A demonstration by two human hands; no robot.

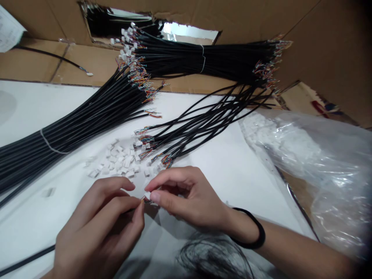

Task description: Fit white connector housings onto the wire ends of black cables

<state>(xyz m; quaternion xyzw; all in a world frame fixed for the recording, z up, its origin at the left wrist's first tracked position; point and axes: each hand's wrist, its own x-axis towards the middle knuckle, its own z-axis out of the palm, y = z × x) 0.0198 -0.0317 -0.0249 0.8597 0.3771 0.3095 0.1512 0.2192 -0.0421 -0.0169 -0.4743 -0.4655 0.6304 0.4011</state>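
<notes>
My left hand (99,224) is closed around the end of a black cable (27,259), pinching its thin coloured wires between thumb and forefinger. The cable runs out from under that hand to the lower left. Between thumb and forefinger, my right hand (186,197) grips a small white connector (147,195). The wire tips meet the connector; how far in they sit is too small to make out. Just beyond both hands lies a pile of loose white connectors (119,161) on the white tabletop (221,170).
A tied bundle of black cables (75,116) lies at left, another (174,58) at the back with white connectors on its left ends. Loose cables (200,120) with bare wire ends spread in the middle. A clear plastic bag (314,155) of white pieces is at right. Cardboard (247,19) walls the back.
</notes>
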